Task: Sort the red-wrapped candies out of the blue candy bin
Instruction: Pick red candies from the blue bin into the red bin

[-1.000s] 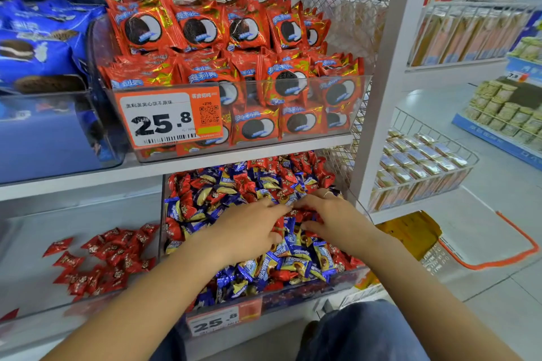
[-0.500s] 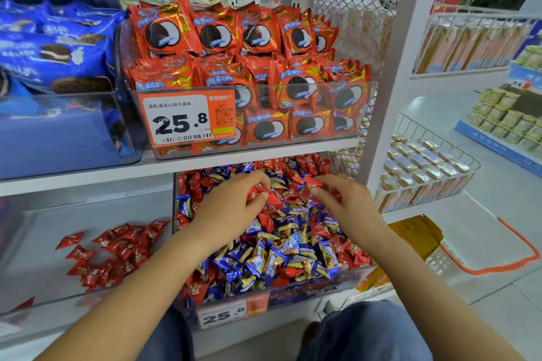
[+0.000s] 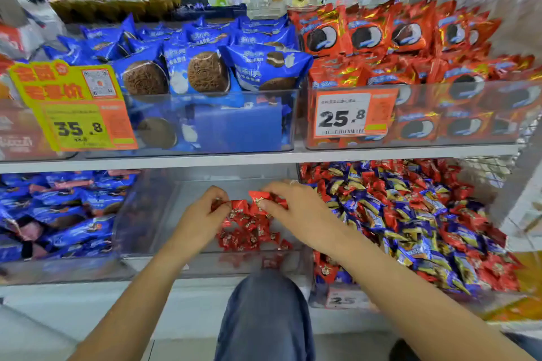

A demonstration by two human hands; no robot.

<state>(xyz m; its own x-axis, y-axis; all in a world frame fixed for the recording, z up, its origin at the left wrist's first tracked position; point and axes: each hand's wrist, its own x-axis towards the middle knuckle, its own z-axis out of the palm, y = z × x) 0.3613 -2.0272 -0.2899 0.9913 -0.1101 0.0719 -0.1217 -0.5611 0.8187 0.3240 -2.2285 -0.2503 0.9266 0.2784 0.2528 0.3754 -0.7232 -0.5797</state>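
Both hands have come across from the mixed bin on the right and are now hovering over the clear plastic middle bin (image 3: 164, 214) on the lower shelf. Left hand (image 3: 202, 215) is curling its fingers round a red-wrapped candy (image 3: 218, 204), pinching it w/ thumb & forefinger. Right hand (image 3: 296, 209) is pinching another red-wrapped candy w/ gold print (image 3: 259, 196) at the fingertips, and more red is showing under its fingers, tho how many pieces I cannot tell. Just below both hands a small pile of red-wrapped candies (image 3: 249, 236) is lying on the floor of that clear bin, toward the front wall.

To the right, touching the middle bin's side, the clear bin of mixed blue-and-gold and red candies (image 3: 416, 214) is sitting heaped full; plenty of red ones are still showing among the blue. Its price tag at the front is blurred.

On the upper shelf, blue-wrapped chocolate sandwich cookie packs (image 3: 202, 67) are filling a clear bin w/ a yellow-and-orange 35.8 price tag (image 3: 79, 114), and beside them on the right orange-red foil cookie packs (image 3: 390, 38) are stacked behind a white-and-orange 25.8 price tag (image 3: 352, 116). Lower left, a bin of blue snack packs (image 3: 58, 208) is sitting next to the middle bin. A knee in blue denim (image 3: 264, 313) is poking up between the forearms
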